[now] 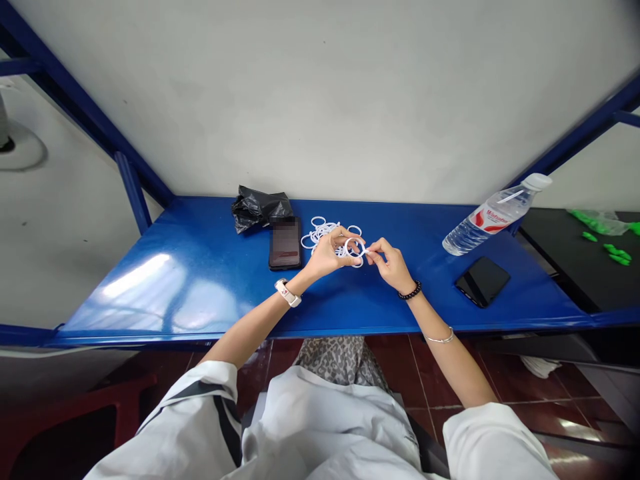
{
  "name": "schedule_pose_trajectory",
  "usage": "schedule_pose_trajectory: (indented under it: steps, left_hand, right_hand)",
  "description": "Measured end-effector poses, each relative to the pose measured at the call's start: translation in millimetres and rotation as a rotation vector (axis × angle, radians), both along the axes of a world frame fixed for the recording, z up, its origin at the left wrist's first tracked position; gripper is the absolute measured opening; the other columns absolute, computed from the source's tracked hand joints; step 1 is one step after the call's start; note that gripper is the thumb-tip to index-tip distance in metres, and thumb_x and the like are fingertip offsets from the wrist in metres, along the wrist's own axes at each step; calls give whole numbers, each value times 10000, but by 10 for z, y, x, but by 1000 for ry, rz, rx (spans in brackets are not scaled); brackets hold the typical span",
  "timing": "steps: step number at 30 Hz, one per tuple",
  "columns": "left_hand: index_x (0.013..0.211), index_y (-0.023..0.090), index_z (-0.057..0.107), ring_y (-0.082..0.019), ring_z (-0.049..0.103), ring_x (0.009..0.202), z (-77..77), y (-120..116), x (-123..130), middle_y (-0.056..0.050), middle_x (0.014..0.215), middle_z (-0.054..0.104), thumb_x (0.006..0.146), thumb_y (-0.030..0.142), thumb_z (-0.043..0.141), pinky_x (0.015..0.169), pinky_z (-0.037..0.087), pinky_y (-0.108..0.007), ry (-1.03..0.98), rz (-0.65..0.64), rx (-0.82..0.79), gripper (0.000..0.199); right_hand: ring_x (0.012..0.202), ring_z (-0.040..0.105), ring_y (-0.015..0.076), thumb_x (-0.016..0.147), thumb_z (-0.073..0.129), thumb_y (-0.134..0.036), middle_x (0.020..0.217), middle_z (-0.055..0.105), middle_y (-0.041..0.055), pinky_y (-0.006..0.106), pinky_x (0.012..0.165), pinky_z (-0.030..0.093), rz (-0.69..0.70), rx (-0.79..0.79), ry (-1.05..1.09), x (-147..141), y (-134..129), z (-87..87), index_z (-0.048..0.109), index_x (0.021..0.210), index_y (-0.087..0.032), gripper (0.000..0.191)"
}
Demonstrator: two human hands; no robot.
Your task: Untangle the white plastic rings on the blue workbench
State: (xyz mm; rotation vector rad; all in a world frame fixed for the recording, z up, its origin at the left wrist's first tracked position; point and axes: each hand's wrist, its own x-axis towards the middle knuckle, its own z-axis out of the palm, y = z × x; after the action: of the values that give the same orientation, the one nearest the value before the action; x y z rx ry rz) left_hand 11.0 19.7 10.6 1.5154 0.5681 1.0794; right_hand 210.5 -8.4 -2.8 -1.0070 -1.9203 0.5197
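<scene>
Looks like a workroom or small workshop. Has a blue bench (400, 307) under the fingers (379, 247), set against a bare grey wall (325, 120) beyond them, with blue metal bars (95, 118) slanting up to both sides. Includes, far to the right of the fingers, a black table (555, 257) scattered with green pieces (620, 255); lower than the fingers, a dark red tiled floor (400, 367) and a red seat (120, 399).
</scene>
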Motion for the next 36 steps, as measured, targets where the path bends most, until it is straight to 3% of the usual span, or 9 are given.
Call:
schedule_pose_trajectory:
  steps: [7, 15, 23, 29, 33, 36]
  left_hand:
    - [991, 170, 571, -162, 665, 835, -51, 41, 7, -97, 1069, 711, 637, 312, 883, 795, 550, -340, -37, -21, 20, 493]
    - [1169, 175, 620, -220, 689, 968, -43, 70, -8, -135, 1170, 708, 706, 403, 849, 865, 547, -362, -17, -39, 57, 564]
    - [1229, 182, 618, -243, 673, 1066, -7, 47, -29, -144, 1249, 679, 767, 395, 803, 900, 546, -365, 5, -74, 80, 541]
    - [1319, 191, 600, -182, 660, 864, -36, 74, -31, -105, 1092, 722, 796, 406, 768, 803, 539, -323, 94, -55, 99, 590]
    - [1307, 167, 603, -138, 621, 712, -85, 90, -23, -50, 884, 705, 829, 383, 724, 689, 507, -272, 151, -25, 107, 539]
    - [1210, 153, 647, -139, 631, 702, -115, 97, -18, -55, 880, 703, 834, 363, 705, 653, 499, -257, 180, 7, 95, 434]
  right_hand:
    - [627, 623, 174, 983, 480, -557, 693, 632, 8, 302, 643, 504, -31, -71, 33, -22, -21, 36, 497, 840, -243, 346]
    - [662, 638, 175, 957, 515, -586, 709, 637, -3, 309, 680, 517, 19, -168, 116, -27, -26, 79, 552, 921, -242, 348]
    - [693, 620, 172, 978, 460, -600, 725, 643, 8, 312, 717, 519, 110, -296, 172, -25, -4, 86, 601, 814, -224, 434]
    - [703, 649, 174, 923, 526, -650, 741, 662, 15, 325, 726, 563, 212, -509, 294, -8, 33, 66, 579, 828, -220, 444]
    - [700, 643, 161, 899, 587, -623, 755, 666, 14, 319, 733, 562, 195, -555, 309, -1, 46, 52, 556, 835, -212, 417]
    - [695, 634, 159, 875, 616, -625, 739, 658, 8, 322, 733, 560, 175, -558, 300, -7, 49, 52, 560, 847, -212, 418]
